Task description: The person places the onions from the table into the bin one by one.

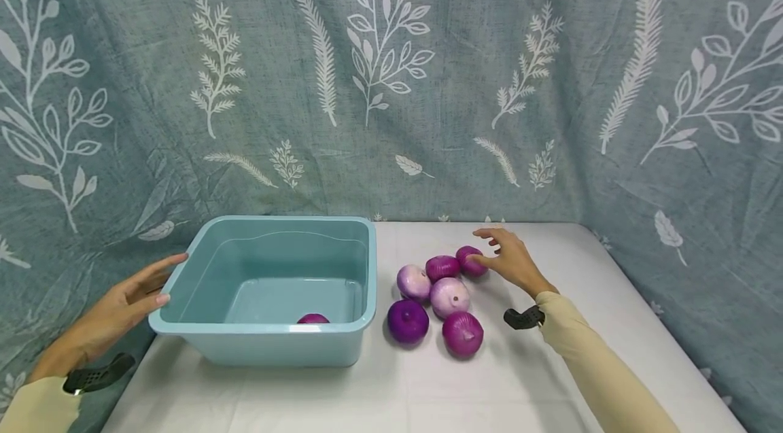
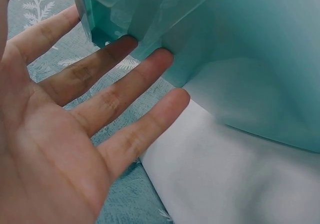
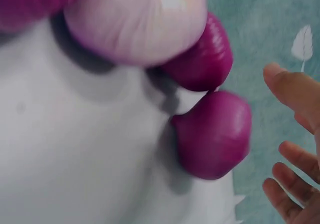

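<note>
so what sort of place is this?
Likely a staged tabletop recording spot: leaf-patterned curtain hung around a white-covered table, which bears a blue tub and some onions.

A grey-teal fabric (image 1: 440,127) hangs behind and along both sides of a white table (image 1: 342,399), printed with pale leaf sprigs (image 1: 217,62) and feathery fronds (image 1: 633,59). It wrinkles gently (most visibly toward the lower left) and meets the table's far edge. The tabletop carries faint crease lines — barely visible — and the light falls softly, leaving blurred grey shadows.
</note>
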Demonstrator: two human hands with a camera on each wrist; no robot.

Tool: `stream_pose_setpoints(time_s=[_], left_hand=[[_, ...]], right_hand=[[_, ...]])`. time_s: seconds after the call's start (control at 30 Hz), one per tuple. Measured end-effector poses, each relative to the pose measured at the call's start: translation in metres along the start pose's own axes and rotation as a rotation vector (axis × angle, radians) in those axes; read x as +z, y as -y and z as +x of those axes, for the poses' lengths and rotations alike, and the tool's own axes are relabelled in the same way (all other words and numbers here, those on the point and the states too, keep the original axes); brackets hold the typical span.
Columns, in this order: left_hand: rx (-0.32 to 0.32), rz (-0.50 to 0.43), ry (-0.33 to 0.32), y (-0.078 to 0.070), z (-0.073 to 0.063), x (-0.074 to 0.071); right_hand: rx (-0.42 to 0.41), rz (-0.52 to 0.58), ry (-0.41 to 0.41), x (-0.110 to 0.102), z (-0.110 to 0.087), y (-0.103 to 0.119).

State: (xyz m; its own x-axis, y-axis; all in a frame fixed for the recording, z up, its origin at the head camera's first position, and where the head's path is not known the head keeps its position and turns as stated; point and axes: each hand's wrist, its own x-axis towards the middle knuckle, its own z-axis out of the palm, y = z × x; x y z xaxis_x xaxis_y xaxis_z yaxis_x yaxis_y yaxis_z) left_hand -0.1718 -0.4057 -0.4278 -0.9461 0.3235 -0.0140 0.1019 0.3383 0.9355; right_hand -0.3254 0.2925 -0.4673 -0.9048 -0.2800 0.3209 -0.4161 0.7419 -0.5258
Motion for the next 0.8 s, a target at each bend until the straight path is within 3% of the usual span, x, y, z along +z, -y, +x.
stream_pose_setpoints(time_s=[0.47,0.67,0.8], left_hand=[[0.017,0.023,0.001,0.003,0.000,0.000],[0.038,0.081,0.004,0.002,-0.001,-0.002],[0.018,0.053,0.002,0.002,-0.001,-0.002]], right_hand=[[0.220,0.076,0.141,0.018,-0.009,-0.030],[0.260,0.126,0.167,0.021,-0.010,-0.036],[0.277,0.160,0.192,0.021,-0.011,-0.038]])
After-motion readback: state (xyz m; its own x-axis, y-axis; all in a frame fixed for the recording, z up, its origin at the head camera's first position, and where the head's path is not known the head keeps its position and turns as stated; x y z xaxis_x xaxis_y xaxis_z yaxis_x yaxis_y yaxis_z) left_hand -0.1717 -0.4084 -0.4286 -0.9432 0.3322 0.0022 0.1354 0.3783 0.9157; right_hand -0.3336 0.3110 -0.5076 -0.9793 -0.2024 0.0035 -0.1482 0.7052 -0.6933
